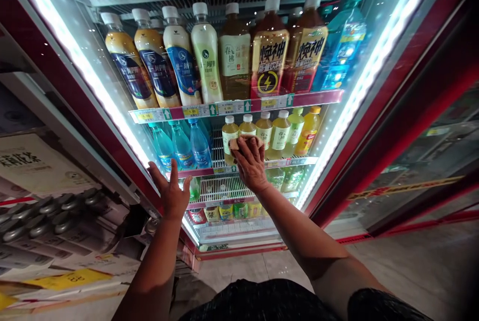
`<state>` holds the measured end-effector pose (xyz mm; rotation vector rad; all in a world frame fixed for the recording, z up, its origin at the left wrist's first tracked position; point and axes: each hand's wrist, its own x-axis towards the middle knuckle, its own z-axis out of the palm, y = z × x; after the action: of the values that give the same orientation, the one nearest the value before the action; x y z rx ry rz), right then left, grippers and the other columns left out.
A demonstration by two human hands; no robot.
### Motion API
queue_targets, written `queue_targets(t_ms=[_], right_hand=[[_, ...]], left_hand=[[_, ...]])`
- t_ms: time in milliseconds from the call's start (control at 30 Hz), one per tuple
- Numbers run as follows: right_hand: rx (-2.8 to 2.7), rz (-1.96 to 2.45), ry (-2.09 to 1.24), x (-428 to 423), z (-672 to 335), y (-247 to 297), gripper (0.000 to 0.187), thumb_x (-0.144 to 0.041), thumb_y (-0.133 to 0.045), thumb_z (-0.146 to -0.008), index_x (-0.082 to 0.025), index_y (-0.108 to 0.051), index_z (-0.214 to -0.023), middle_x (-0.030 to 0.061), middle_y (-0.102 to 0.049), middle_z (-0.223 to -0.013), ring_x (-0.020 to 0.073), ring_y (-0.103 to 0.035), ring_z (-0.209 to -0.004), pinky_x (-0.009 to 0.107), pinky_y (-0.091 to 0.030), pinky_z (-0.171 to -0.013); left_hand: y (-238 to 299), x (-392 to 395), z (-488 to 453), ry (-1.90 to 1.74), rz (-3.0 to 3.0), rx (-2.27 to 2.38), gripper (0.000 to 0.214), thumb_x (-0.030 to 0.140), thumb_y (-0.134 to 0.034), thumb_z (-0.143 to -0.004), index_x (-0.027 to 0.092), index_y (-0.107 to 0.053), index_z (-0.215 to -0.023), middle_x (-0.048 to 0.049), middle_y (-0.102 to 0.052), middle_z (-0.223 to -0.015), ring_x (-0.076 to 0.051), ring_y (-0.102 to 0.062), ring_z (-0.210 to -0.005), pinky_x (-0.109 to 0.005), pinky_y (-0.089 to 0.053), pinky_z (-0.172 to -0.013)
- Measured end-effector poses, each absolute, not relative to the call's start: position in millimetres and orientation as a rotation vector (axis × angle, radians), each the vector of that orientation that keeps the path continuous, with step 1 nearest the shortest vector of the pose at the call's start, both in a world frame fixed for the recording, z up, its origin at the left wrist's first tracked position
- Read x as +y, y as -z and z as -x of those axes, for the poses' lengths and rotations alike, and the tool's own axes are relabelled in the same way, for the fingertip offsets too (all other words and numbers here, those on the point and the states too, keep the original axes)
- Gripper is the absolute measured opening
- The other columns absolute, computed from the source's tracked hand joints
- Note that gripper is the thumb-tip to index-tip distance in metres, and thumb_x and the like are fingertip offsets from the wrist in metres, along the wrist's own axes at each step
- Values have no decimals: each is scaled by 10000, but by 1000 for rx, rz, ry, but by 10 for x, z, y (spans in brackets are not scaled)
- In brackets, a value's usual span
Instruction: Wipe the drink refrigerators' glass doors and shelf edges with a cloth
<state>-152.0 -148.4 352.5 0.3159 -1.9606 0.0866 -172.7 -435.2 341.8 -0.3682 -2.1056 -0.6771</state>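
I am facing an open drinks fridge [337,126] with lit shelves. My right hand [250,163] reaches into the middle shelf and is closed over a small tan cloth or pad [235,144], pressed against a yellow-green tea bottle [229,136]. My left hand [171,191] is open, fingers spread, flat on the fridge's left frame beside the blue water bottles [182,149]. Above them the top shelf [235,107] carries tall milk-tea, tea and energy-drink bottles.
The red fridge door [411,121] stands swung open on the right. Lower shelves hold small bottles and cans [224,211]. At the left a rack holds cans [41,213] and cartons with yellow price tags. The floor below is grey tile.
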Motion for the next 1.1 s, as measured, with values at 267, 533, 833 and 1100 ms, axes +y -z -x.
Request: queue_targets(t_ms=[267, 533, 833, 1100], right_hand=[[-1879, -292, -118, -1327, 1473, -3501, 444, -196, -572, -994, -307, -615, -1421, -7, -518, -1611, 180, -22, -1642, 488, -8, -1353], [-2003, -362, -119, -1107, 1446, -3368, 509, -191, -575, -988, -386, -576, -1458, -56, -522, -1605, 184, -128, -1635, 511, -41, -1355], [-1982, -328, -150, -907, 1392, -3367, 533, -185, -557, -993, -378, -546, -1490, -41, -483, -1634, 211, -96, -1640, 551, -63, -1350], [-1947, -233, -203, -814, 1355, -3374, 513, -187, -552, -990, -340, -567, -1480, -9, -480, -1637, 234, -43, -1645, 579, -57, -1344]], left_hand=[[-3461, -4327, 1687, 675, 329, -2135, 842, 290, -739, -862, 318, -357, -1612, -85, 160, -1746, -393, 102, -1616, -627, -81, -1296], [-3493, -4150, 1615, 766, 253, -2141, 976, 390, -784, -795, 251, -301, -1632, -135, 93, -1749, -396, 88, -1618, -648, -82, -1290], [-3424, -3994, 1703, 713, 301, -2102, 1148, 550, -763, -819, 180, -86, -1668, -225, 3, -1735, -380, 68, -1621, -621, -47, -1299], [-3428, -3946, 1705, 731, 243, -2141, 1243, 568, -817, -766, 158, -58, -1661, -258, 23, -1725, -366, 104, -1620, -609, -17, -1306]])
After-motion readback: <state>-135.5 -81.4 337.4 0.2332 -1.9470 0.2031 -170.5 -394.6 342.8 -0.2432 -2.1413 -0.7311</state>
